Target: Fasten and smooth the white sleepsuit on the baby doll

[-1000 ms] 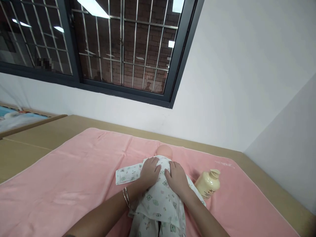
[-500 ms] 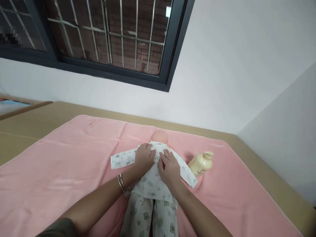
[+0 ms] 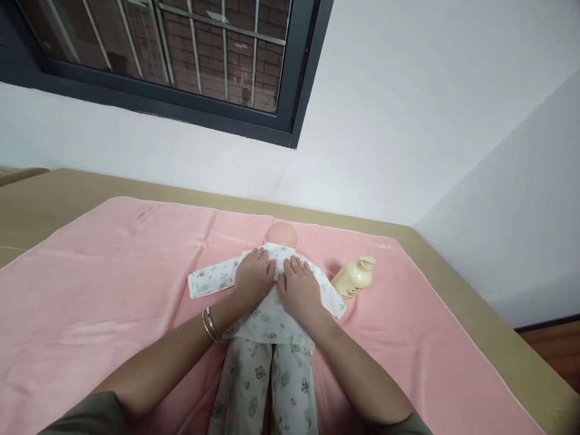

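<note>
A doll [image 3: 267, 320] with a smooth bald head [image 3: 281, 234] lies stretched out, dressed in a white top and trousers printed with small green animals and leaves. On the left side of its upper body rests my left hand [image 3: 254, 275], palm down, fingers extended. My right hand [image 3: 299, 287] lies flat on the other side, its fingers pointing toward the head. The two hands are close together, thumbs near each other, and grip nothing. The sleeves spread out to both sides. What lies under my palms is hidden.
A pink sheet [image 3: 136, 260] lies beneath the doll on a tan surface [image 3: 67, 199]. Beside the right sleeve a cream pump bottle [image 3: 354, 278] leans over. A white wall [image 3: 362, 121] and a dark-framed, barred window [image 3: 290, 121] stand behind.
The camera view has shifted, so the scene sits slightly higher and further left. Both hands stay on the doll's upper body, with only slight changes in finger position.
</note>
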